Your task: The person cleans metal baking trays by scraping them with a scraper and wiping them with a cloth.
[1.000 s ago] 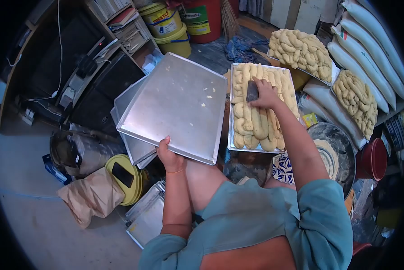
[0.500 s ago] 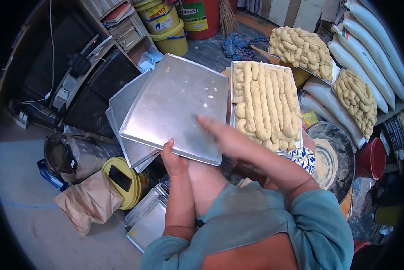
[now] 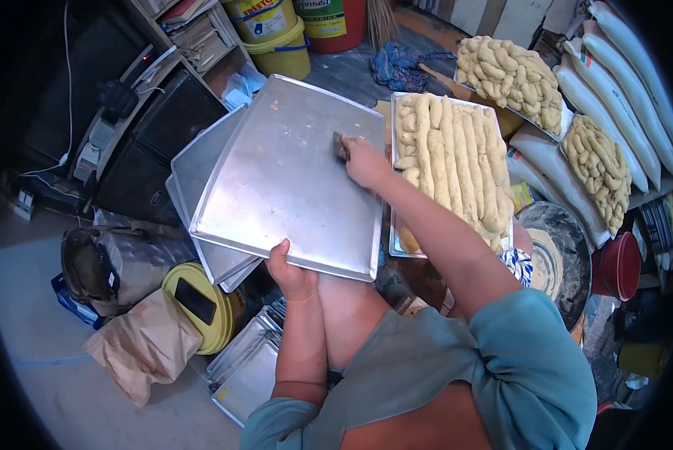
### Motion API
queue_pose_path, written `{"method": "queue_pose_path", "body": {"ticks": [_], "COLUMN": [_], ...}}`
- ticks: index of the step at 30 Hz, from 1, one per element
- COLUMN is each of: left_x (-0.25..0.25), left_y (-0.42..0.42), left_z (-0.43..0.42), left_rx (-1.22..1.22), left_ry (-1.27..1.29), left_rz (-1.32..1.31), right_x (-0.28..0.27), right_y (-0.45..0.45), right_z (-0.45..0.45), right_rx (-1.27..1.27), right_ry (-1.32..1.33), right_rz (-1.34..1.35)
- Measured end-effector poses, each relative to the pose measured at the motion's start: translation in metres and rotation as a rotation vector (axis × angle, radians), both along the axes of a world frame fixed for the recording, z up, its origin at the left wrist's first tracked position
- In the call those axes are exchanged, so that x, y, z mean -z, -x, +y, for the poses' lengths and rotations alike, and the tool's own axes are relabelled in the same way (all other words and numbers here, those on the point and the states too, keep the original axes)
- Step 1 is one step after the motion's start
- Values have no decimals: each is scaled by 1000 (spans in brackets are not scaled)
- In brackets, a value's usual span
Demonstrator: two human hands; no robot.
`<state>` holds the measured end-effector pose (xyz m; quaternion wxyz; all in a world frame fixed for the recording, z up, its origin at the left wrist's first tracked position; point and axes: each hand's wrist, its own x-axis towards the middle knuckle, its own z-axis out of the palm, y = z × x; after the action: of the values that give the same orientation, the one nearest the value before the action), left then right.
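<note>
A large metal tray (image 3: 284, 172) lies tilted over my lap, on top of other trays. My left hand (image 3: 290, 276) grips its near edge, thumb on top. In my right hand (image 3: 361, 160) is a small dark scraper (image 3: 340, 146), its edge on the tray's surface near the right side. A few pale dough bits lie close to the scraper. Just right of this tray, a second tray (image 3: 396, 244) carries long ropes of dough (image 3: 450, 161) laid side by side, with shorter pieces around them.
Two more dough piles (image 3: 509, 79) (image 3: 597, 166) sit at the right by stacked white sacks (image 3: 614, 105). A round basin (image 3: 569, 255) and red bucket (image 3: 618, 266) stand below them. A yellow bucket with a phone (image 3: 195, 301), a paper bag (image 3: 145, 345) and more trays (image 3: 250, 379) are lower left.
My right hand has moved left from the dough tray onto the metal tray with the scraper. Some dough bits there have shifted or gone. My left hand keeps its hold.
</note>
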<state>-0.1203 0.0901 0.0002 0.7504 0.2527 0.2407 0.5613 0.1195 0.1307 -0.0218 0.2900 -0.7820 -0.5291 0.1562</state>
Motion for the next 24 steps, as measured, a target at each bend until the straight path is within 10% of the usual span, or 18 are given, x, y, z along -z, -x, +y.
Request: {"method": "queue_pose_path", "body": {"ticks": [24], "left_x": [-2], "left_y": [8], "left_z": [8], "left_rx": [46], "left_ry": [72], "left_rz": [-123], "right_x": [-36], "right_y": [-25], "right_z": [7], "right_rx": [-15], "right_ry": [-169], "right_rz": [-150]}}
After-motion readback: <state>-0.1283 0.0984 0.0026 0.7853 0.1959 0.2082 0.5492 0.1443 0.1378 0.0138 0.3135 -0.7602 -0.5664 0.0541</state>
